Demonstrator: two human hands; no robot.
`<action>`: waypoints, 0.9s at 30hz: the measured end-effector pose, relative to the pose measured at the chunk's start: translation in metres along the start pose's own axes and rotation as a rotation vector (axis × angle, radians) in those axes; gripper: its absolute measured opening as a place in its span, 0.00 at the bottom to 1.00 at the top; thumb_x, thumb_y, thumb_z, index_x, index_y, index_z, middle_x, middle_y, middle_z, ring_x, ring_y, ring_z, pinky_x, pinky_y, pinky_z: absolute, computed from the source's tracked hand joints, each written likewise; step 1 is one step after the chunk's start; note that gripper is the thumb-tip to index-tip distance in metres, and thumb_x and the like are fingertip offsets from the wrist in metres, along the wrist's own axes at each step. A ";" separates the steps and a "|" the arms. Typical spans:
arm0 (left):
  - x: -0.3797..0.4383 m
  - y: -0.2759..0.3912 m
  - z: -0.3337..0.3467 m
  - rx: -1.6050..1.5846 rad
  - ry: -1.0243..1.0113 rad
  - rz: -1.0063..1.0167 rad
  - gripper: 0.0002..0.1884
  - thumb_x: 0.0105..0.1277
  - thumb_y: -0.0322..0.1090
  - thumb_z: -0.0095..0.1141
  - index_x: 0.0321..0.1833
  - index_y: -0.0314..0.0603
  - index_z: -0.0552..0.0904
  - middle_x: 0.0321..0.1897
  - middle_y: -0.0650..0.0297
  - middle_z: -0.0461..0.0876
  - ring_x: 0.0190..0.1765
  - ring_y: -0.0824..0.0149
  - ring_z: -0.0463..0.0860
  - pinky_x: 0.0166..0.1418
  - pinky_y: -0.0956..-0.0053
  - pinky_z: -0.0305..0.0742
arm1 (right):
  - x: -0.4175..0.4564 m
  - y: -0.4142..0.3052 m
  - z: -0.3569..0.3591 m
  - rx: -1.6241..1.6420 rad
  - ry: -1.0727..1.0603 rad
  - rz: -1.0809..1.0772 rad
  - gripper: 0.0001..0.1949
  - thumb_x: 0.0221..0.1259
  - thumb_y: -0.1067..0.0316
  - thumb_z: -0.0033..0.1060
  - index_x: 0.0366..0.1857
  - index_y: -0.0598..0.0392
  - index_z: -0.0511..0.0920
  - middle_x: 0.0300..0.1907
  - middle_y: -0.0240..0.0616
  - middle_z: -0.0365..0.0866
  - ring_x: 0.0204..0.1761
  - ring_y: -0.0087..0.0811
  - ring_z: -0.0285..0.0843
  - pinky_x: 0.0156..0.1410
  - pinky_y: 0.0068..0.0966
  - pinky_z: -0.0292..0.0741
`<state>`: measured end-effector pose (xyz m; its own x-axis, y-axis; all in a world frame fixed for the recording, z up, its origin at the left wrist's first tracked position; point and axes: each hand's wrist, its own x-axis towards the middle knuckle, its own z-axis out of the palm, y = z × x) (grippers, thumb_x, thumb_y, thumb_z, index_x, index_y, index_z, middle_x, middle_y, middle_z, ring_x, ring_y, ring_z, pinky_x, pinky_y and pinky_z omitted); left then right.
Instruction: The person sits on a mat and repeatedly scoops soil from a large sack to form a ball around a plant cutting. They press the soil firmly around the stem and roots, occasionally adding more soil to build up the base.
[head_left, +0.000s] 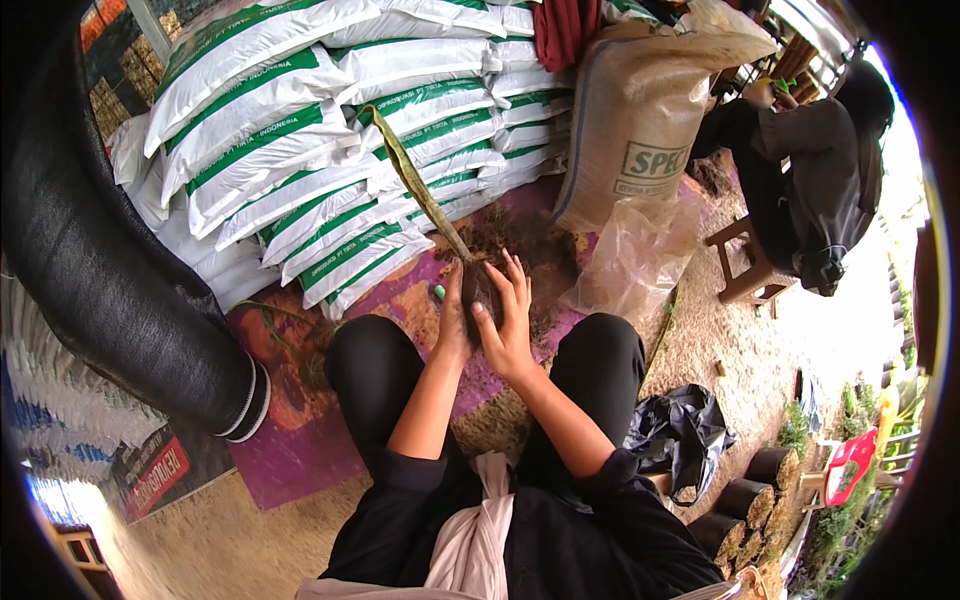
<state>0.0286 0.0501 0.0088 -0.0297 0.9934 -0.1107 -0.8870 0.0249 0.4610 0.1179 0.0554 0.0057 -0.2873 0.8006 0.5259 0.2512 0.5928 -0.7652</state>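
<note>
Between my palms is a dark root ball (478, 289), packed with soil and fine roots. From its top rises a plant's long, narrow leaf (411, 177), green to yellowish brown, leaning up and to the left. My left hand (453, 313) presses flat against the left side of the ball. On the right side, my right hand (508, 319) cups it with the fingers spread. A small bright green object (439, 291) shows beside my left fingers; I cannot tell what it is. Loose dark soil and root scraps (525, 236) lie beyond my hands on a printed purple sheet (300, 469).
White and green sacks (420, 56) are stacked ahead. A large woven sack (637, 112) and a clear plastic bag (637, 259) stand to their right. A person (810, 157) sits on a stool at right. Black plastic (679, 439) and several filled polybags (746, 499) lie lower right.
</note>
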 end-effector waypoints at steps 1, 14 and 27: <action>0.001 -0.001 -0.001 0.012 -0.006 0.002 0.27 0.66 0.56 0.39 0.55 0.39 0.71 0.51 0.57 0.74 0.52 0.64 0.75 0.57 0.67 0.69 | -0.001 0.002 0.001 -0.019 -0.009 -0.001 0.25 0.58 0.57 0.50 0.59 0.53 0.65 0.67 0.49 0.51 0.70 0.50 0.40 0.69 0.51 0.32; 0.003 0.004 -0.015 0.044 0.138 -0.048 0.09 0.64 0.41 0.49 0.36 0.44 0.77 0.29 0.65 0.79 0.32 0.71 0.79 0.38 0.77 0.74 | -0.008 0.001 0.002 -0.045 -0.014 -0.021 0.33 0.60 0.56 0.45 0.66 0.59 0.48 0.69 0.56 0.37 0.70 0.53 0.36 0.69 0.52 0.34; 0.012 -0.001 -0.026 0.049 0.123 0.006 0.13 0.66 0.43 0.45 0.43 0.43 0.75 0.37 0.66 0.77 0.40 0.71 0.77 0.45 0.75 0.73 | -0.005 -0.001 0.001 -0.145 -0.093 0.030 0.27 0.60 0.56 0.45 0.63 0.54 0.59 0.68 0.50 0.45 0.70 0.50 0.40 0.70 0.50 0.35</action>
<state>0.0172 0.0588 -0.0160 -0.0935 0.9724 -0.2136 -0.8634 0.0276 0.5037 0.1185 0.0507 0.0033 -0.3606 0.8104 0.4618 0.3899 0.5808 -0.7146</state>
